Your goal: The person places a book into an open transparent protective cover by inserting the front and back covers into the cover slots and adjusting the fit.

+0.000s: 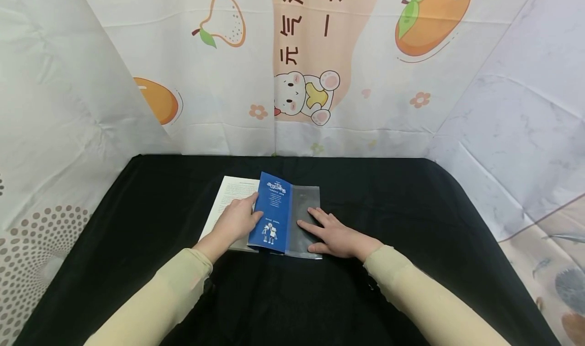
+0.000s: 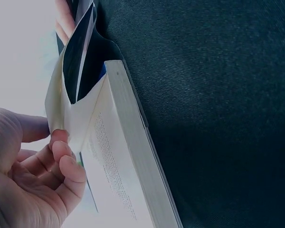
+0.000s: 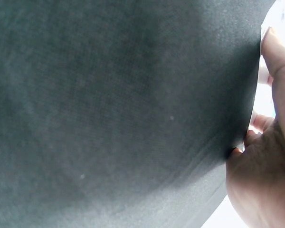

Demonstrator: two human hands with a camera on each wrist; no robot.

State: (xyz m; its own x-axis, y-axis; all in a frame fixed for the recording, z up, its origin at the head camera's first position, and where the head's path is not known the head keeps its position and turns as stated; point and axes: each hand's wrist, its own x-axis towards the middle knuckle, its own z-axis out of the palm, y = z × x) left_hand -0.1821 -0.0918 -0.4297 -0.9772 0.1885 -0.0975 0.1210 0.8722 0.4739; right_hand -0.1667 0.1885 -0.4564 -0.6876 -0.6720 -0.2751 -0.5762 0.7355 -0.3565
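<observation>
A book [image 1: 237, 187] lies on the black cloth with a printed page facing up. Its blue cover flap [image 1: 277, 211], with white lettering and two cartoon figures, is lifted at a slant beside that page. My left hand [image 1: 235, 220] pinches the flap's left edge between thumb and fingers; in the left wrist view the flap [image 2: 78, 116] bends up from the page block [image 2: 126, 137]. A clear plastic sleeve [image 1: 299, 201] extends right from the blue flap. On it rests my right hand [image 1: 337, 235], fingers spread. The right wrist view shows mostly cloth beside that hand [image 3: 268, 161].
Black cloth [image 1: 388, 198] covers the table all around the book. A pale curtain [image 1: 228, 82] with printed fruit, a cartoon bear and lettering hangs behind the back edge. White sheets [image 1: 45, 107] close off the left and right sides.
</observation>
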